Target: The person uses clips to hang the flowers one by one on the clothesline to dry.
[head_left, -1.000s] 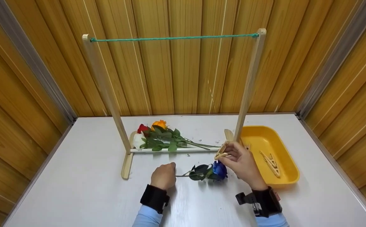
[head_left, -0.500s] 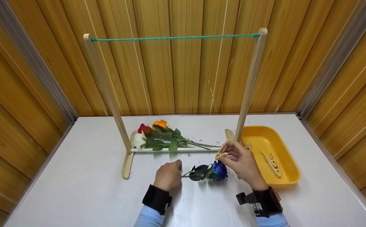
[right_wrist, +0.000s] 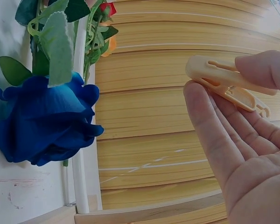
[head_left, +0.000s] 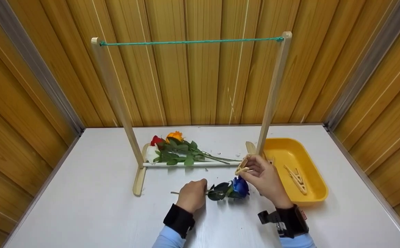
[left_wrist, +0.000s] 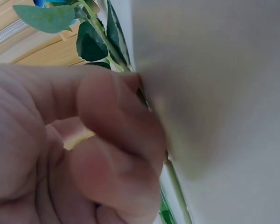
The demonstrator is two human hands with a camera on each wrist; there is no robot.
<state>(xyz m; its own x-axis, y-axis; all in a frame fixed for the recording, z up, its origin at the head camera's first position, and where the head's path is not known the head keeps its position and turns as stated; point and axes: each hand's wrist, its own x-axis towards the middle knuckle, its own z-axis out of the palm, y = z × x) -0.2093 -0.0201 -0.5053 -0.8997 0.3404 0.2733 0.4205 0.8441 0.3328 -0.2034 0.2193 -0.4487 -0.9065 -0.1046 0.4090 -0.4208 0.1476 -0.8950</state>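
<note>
A blue rose lies across the white table in front of the frame, bloom to the right. My left hand has its fingers curled at the stem just below the leaves, and the cut end pokes out to its left. In the left wrist view the thumb and fingertips meet on the stem, close to the tabletop. Just above the bloom, my right hand pinches a light wooden clothespin between thumb and fingers.
A wooden frame with a green cord strung across its top stands behind my hands. Red, orange and white roses lie by its crossbar. To the right sits a yellow tray with clothespins.
My left hand has slid right along the stem toward the leaves, so the stem's end now shows behind it. The right hand and clothespin stay in place.
</note>
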